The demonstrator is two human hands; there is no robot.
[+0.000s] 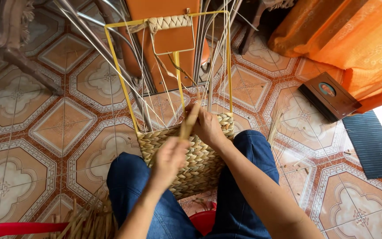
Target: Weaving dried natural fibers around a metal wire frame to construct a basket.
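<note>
While the tiled floor (32, 146) lies open along the left of the view, its far corner is taken by dark chair legs (18, 62), and a red rim (14, 229) with a heap of dry strands (85, 219) edges the bottom, so the freest room for a swing lies in the middle of that side. Between the knees of the blue jeans (133, 190) sits the basket (195, 163), its woven lower part braced there, which by my reading keeps it steady while both hands work. The left hand (169, 159) is closed in a fist on a flat strand (187, 126), drawing it up and toward the body, seemingly to keep it taut. A yellow frame (120, 75) rises from the woven part and leans away, giving the upright cords (164, 88) their line; a short band of plait (169, 22) crosses its top. Metal rods (111, 48) slant behind it, close to the frame's left rail, and an orange panel (173, 40) stands beyond. The right hand (208, 126) rests on the basket's upper rim, fingers curled down among the cords; whether it pinches one I cannot tell. Further right, loose strands (275, 126) lie near the knee, then a dark box (330, 95), a ribbed mat (372, 144) and orange cloth (354, 35) crowd that side.
</note>
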